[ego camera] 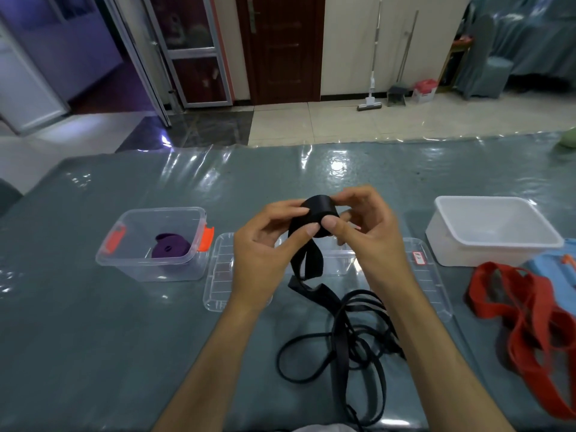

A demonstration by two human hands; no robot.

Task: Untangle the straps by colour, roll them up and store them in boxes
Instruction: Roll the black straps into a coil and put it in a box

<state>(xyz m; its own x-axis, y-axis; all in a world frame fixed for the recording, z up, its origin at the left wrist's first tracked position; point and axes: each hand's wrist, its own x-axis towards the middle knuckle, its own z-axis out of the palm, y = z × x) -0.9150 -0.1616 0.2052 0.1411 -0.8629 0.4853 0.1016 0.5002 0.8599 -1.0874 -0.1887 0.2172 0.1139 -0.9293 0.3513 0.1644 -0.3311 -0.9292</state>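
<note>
Both hands hold a partly rolled black strap (319, 210) above the table. My left hand (268, 244) pinches the strap beside the roll, thumb on top. My right hand (361, 226) grips the roll itself, thumb on its front. The loose rest of the black strap (349, 335) hangs down and lies in tangled loops on the table in front of me. A rolled purple strap (170, 249) lies inside a clear box with orange clips (131, 269) at the left. A red strap (526, 316) lies loose at the right.
A clear box (343, 260) stands behind my hands, with clear lids (218, 275) lying beside it. An empty white tub (498, 254) stands at the right, a blue lid (548, 266) next to it. The table wears a shiny grey-blue cover (93, 338).
</note>
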